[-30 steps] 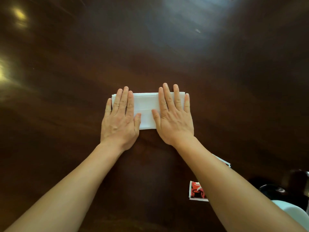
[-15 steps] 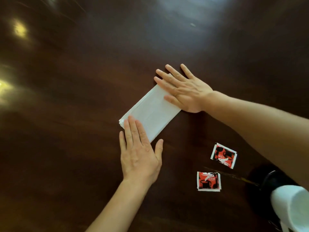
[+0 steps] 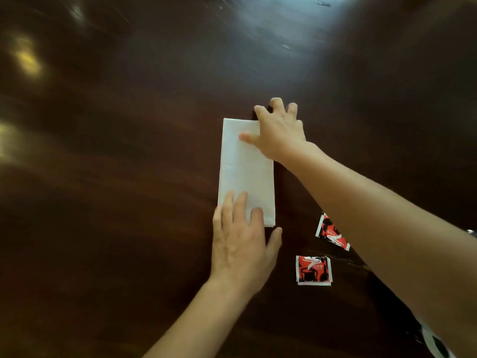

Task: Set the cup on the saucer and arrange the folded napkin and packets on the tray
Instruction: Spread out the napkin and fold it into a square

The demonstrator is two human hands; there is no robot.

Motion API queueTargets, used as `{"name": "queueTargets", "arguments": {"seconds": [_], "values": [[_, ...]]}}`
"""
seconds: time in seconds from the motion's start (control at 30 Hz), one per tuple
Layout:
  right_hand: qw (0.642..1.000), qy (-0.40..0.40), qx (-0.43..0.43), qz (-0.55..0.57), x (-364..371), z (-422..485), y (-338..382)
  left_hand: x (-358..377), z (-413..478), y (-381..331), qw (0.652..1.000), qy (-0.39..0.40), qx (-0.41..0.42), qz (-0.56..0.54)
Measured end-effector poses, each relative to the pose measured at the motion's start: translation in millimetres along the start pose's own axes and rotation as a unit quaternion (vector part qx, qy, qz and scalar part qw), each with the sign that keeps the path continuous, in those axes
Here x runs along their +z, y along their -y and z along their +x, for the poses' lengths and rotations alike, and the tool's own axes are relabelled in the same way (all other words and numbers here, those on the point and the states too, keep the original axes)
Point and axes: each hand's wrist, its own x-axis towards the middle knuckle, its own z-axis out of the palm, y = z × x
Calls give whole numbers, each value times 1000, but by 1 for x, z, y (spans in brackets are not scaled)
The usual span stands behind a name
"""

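Observation:
A white folded napkin lies lengthwise on the dark wooden table, its long side running away from me. My left hand rests flat on its near end, fingers spread. My right hand presses on the far right corner, thumb on the napkin and fingers curled over the far edge. Two red-and-black packets lie to the right: one near my left hand, the other partly under my right forearm. Cup and saucer are hidden.
A black-and-white patterned thing shows at the bottom right corner under my right arm. Bright reflections mark the table at the far left and the top.
The napkin has turned from lying crosswise, through a diagonal, to lying lengthwise. My left hand went to its near end and my right hand to its far corner. The white cup has left the view.

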Motion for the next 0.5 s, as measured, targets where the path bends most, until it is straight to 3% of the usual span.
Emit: {"name": "queueTargets", "arguments": {"seconds": [0.13,0.3,0.5], "values": [[992,44,4,117,-15,7,-4,33,9,32,997,-9,63,38],[971,74,35,224,-31,2,-9,42,6,37,995,-30,74,63],[952,30,-32,303,-55,-45,-9,37,6,34,995,-28,69,65]]}}
